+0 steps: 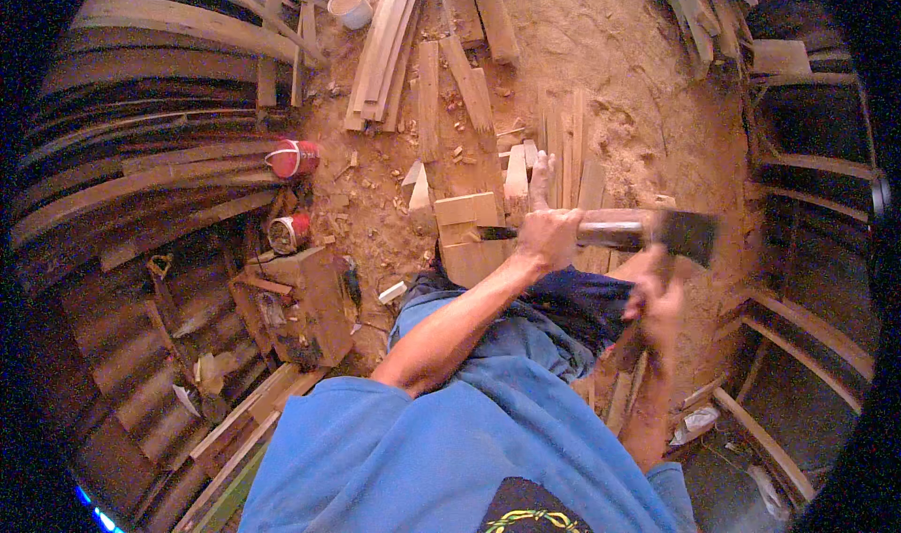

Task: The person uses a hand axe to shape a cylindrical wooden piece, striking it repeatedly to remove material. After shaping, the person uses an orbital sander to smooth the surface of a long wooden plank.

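Note:
My left hand (549,239) is wrapped round a chisel (610,227). Its dark blade points left into the edge of a pale wooden block (465,210), and its thick handle extends to the right. Where the tip meets the wood is too small to make out. My right hand (659,296), smeared by motion, grips a hammer (690,238) by its wooden handle. The dark hammer head is right at the butt end of the chisel; whether they touch I cannot tell. My bare foot (541,176) shows just beyond my left hand.
Long boards (389,50) lie ahead on a floor of sawdust and chips. Red buckets (293,159) and a wooden box (314,298) stand to the left, beside stacked curved planks (178,172). Loose timber (694,17) is piled at the far right.

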`<state>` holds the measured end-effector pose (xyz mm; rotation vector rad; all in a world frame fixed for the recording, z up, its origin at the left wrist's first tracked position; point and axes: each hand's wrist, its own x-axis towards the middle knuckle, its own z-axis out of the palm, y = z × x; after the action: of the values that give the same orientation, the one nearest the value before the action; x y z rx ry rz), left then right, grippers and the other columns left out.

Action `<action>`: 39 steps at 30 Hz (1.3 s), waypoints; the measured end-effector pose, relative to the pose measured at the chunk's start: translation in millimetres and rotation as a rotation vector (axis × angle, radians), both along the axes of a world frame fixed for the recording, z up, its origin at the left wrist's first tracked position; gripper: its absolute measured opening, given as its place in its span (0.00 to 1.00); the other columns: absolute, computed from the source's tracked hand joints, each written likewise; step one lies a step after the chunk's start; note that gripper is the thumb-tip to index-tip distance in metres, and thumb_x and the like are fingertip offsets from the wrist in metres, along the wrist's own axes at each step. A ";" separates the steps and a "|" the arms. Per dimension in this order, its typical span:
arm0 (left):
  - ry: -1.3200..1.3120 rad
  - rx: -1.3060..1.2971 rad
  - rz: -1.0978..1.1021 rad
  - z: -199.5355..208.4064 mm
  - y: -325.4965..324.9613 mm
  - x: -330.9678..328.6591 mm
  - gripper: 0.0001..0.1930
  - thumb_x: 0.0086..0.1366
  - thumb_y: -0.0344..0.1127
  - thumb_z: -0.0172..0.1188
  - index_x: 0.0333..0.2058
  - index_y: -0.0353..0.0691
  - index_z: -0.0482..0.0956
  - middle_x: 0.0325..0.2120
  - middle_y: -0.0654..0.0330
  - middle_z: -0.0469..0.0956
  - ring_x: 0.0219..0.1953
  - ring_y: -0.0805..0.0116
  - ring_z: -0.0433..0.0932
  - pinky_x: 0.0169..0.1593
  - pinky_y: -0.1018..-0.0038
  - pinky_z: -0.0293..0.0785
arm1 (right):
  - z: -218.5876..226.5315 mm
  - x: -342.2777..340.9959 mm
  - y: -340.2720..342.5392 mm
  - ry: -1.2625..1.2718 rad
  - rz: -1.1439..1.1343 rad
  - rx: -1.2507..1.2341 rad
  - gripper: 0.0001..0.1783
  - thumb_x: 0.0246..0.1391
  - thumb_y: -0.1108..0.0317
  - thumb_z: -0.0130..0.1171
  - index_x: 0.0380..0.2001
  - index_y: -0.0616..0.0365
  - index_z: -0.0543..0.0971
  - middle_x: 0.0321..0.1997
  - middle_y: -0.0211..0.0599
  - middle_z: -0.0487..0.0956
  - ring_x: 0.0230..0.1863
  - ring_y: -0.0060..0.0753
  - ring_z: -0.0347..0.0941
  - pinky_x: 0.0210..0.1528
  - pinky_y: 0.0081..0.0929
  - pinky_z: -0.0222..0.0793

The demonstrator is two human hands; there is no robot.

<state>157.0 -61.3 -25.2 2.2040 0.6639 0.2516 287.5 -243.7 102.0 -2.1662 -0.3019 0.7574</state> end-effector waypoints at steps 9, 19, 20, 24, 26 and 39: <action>0.053 -0.011 -0.004 3.8 1.4 -6.4 0.16 0.51 0.41 0.65 0.39 0.43 0.82 0.31 0.51 0.84 0.33 0.50 0.84 0.37 0.55 0.81 | 29.6 48.9 -52.6 0.260 -0.303 0.165 0.12 0.62 0.60 0.60 0.39 0.54 0.70 0.22 0.26 0.71 0.16 0.23 0.67 0.16 0.24 0.67; -0.051 0.021 0.050 1.9 1.2 -14.9 0.14 0.51 0.38 0.63 0.38 0.47 0.83 0.28 0.52 0.84 0.31 0.52 0.85 0.34 0.57 0.81 | -11.6 -17.6 5.9 0.238 0.074 0.008 0.13 0.61 0.62 0.60 0.40 0.57 0.72 0.22 0.28 0.72 0.17 0.23 0.69 0.20 0.23 0.70; -0.014 0.044 0.033 0.2 2.6 -15.8 0.14 0.51 0.39 0.63 0.38 0.48 0.84 0.28 0.52 0.84 0.30 0.52 0.84 0.34 0.57 0.81 | -12.5 -19.9 4.9 0.191 0.040 0.015 0.13 0.61 0.63 0.61 0.41 0.58 0.71 0.22 0.28 0.72 0.17 0.23 0.69 0.19 0.24 0.69; -0.001 0.039 0.043 -3.0 2.7 -16.7 0.11 0.53 0.41 0.62 0.33 0.45 0.82 0.27 0.51 0.84 0.29 0.52 0.84 0.32 0.56 0.81 | 26.1 14.0 -24.5 0.248 -0.116 0.065 0.14 0.60 0.64 0.63 0.41 0.58 0.70 0.21 0.28 0.72 0.16 0.22 0.68 0.18 0.23 0.68; -0.029 0.036 0.060 -2.0 2.1 -17.2 0.12 0.54 0.44 0.63 0.32 0.43 0.82 0.27 0.51 0.84 0.29 0.53 0.85 0.32 0.56 0.81 | 40.8 34.9 -32.4 0.173 -0.252 0.186 0.13 0.60 0.64 0.62 0.40 0.57 0.70 0.22 0.28 0.72 0.17 0.22 0.68 0.19 0.22 0.67; -0.067 0.061 0.030 -3.4 0.1 -22.7 0.11 0.51 0.39 0.63 0.33 0.44 0.81 0.29 0.50 0.83 0.30 0.52 0.85 0.34 0.56 0.81 | 21.4 9.7 -15.0 0.281 -0.161 0.068 0.13 0.60 0.64 0.61 0.40 0.60 0.70 0.21 0.29 0.72 0.16 0.24 0.68 0.18 0.24 0.69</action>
<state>134.3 -61.2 -28.6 2.2342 0.6612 0.3638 297.2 -258.6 123.3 -1.9619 -0.0075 0.9309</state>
